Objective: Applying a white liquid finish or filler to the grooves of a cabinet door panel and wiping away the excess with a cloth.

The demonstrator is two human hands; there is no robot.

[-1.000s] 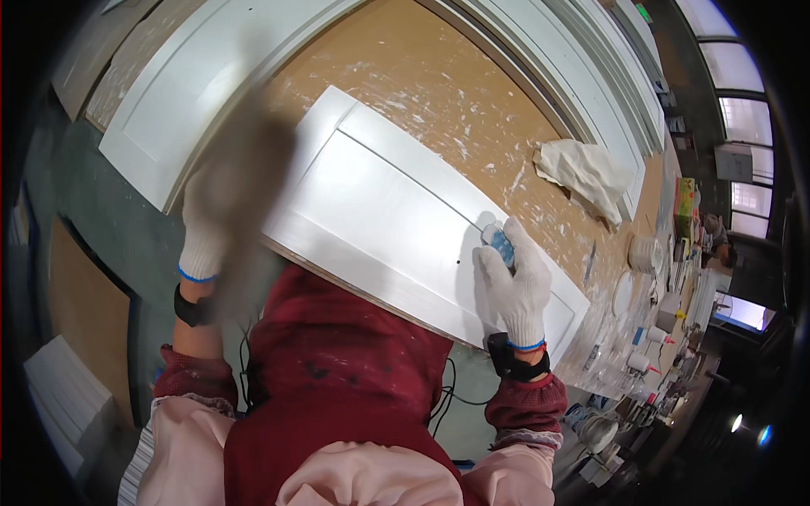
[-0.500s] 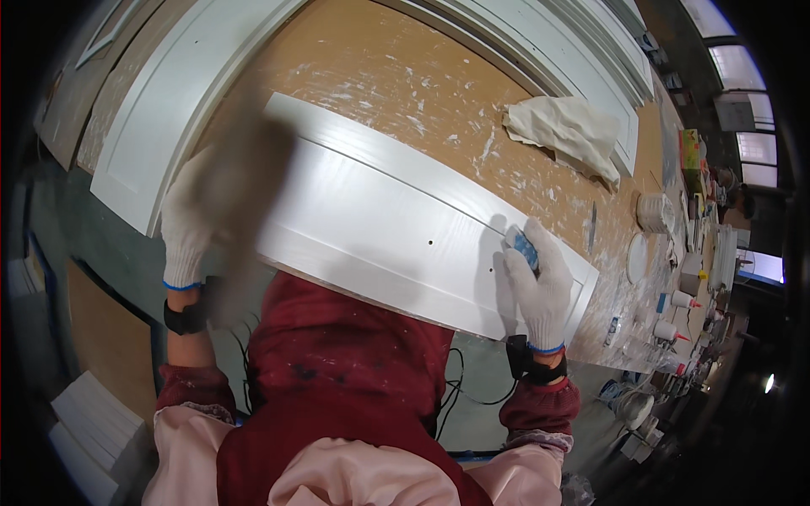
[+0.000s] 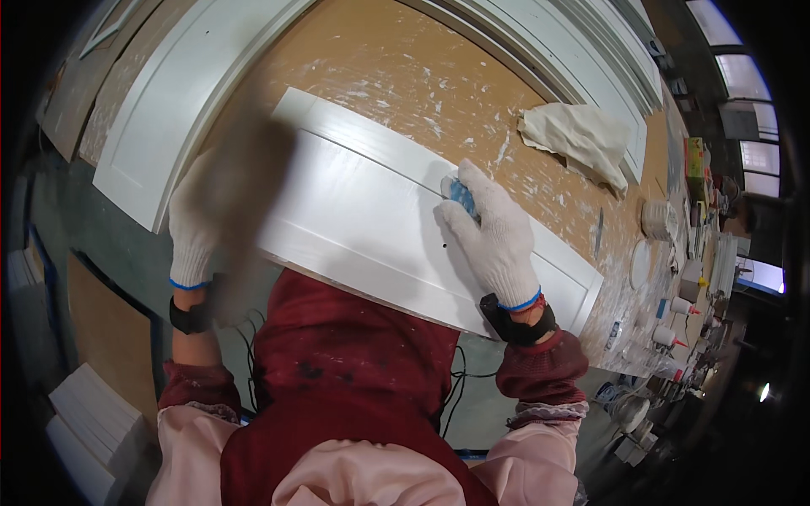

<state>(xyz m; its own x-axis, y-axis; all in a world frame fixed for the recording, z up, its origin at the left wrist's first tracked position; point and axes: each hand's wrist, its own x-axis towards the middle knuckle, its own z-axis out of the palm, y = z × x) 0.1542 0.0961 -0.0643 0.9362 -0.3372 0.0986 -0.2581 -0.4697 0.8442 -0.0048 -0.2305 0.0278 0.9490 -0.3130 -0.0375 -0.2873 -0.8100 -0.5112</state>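
1. Head view, the work: a white recessed-panel cabinet door [image 3: 359,198] lies slantwise on the paint-flecked brown desk [image 3: 405,88], its near long edge close to the dark red apron [image 3: 354,354]. A small dark hole [image 3: 445,245] shows in its face.
2. Head view, right side: the right hand [image 3: 496,240], in a white knit glove, has its grip closed around a small blue pad [image 3: 461,196], thumb on the near side and fingers on the far side. The pad sits at the door's far groove, where the sunken field meets the raised border.
3. Head view, left side: the left hand [image 3: 191,223] is by the door's left end, but a brown blur covers its fingers, so I cannot tell whether its grip is wide, narrow or holding anything.
4. Head view, handling: in my judgement, light, even pressure along the groove suits the pad best, with strokes following the line, since pressing hard could round the moulding's edge. Steadying the door's left end would help stop it swivelling. The crumpled cream cloth [image 3: 582,139] and the thin blade-like tool [image 3: 599,234] lie beyond the far edge, apart from the door.
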